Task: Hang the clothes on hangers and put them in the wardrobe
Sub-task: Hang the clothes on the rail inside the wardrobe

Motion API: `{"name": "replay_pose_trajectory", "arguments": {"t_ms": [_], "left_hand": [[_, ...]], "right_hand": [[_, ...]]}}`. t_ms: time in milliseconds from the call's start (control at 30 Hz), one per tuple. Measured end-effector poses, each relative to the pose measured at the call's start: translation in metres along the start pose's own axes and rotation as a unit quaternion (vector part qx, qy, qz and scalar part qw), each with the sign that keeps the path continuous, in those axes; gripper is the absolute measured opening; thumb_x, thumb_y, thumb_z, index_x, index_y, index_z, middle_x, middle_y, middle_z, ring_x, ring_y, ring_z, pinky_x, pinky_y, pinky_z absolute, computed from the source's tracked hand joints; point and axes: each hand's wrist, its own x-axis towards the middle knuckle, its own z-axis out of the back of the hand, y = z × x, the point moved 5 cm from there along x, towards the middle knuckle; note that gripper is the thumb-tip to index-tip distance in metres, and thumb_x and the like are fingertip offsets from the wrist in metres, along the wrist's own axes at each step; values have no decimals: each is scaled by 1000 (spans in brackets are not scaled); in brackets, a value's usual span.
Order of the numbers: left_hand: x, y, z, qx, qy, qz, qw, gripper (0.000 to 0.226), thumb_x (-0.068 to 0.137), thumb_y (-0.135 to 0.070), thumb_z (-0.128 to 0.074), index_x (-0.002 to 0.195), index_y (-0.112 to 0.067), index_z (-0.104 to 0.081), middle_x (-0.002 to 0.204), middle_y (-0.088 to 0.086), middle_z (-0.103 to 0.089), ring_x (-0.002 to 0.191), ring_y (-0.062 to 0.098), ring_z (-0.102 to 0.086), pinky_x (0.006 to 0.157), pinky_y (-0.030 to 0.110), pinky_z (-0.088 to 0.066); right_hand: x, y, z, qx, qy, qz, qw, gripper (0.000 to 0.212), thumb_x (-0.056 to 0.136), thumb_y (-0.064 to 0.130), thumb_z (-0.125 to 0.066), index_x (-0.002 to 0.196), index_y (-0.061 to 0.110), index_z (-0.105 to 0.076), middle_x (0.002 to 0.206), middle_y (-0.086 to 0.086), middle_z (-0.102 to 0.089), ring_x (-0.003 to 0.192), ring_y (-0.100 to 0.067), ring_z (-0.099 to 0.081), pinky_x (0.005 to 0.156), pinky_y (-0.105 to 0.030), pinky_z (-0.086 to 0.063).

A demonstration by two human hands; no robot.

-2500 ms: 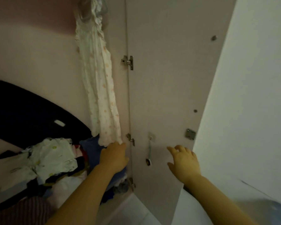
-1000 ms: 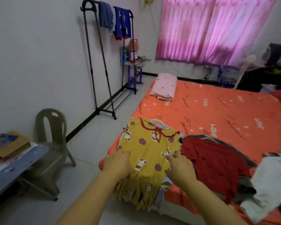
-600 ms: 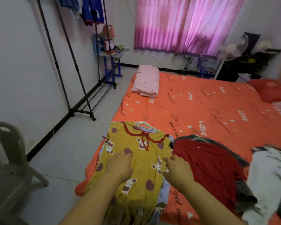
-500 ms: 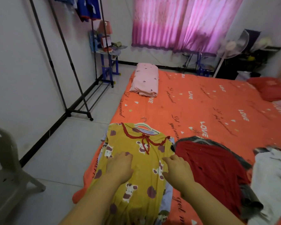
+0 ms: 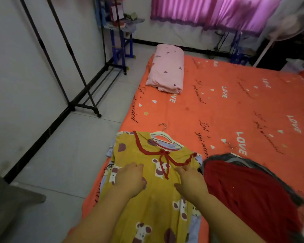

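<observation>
The yellow dress (image 5: 153,207) lies flat on the near left corner of the bed (image 5: 218,111). Its long axis runs from the red-trimmed collar, which points up the bed, to the hem, which reaches the bed's near edge. A white hanger (image 5: 162,135) sits in the neck, its metal hook pointing further up the bed. Both forearms reach forward, palms down. The left hand (image 5: 130,178) rests flat on the chest of the dress and grasps nothing. The right hand (image 5: 189,181) rests beside it with fingers stretched toward the collar, also released. A red garment (image 5: 244,190) lies on the bed's near right part.
</observation>
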Motion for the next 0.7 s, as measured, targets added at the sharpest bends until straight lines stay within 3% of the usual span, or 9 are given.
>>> {"name": "replay_pose_trajectory", "arguments": {"t_ms": [433,700], "left_hand": [[207,18,-48,3,59,41,997,53,91,-40,-52,137,-19,-35,132,2,-45,120,22,-45,92,35,-42],[264,18,-110,-7,79,28,996,44,91,-35,-47,132,-22,-39,126,-1,-48,115,19,-47,92,34,-43]], "right_hand": [[267,-43,-41,10,78,31,996,47,89,31,-54,134,18,-44,130,-9,-46,119,-29,-45,97,-37,-39],[379,-62,-98,12,68,7,998,44,91,15,-47,135,16,-40,129,-12,-44,116,-33,-45,96,-40,-39]]}}
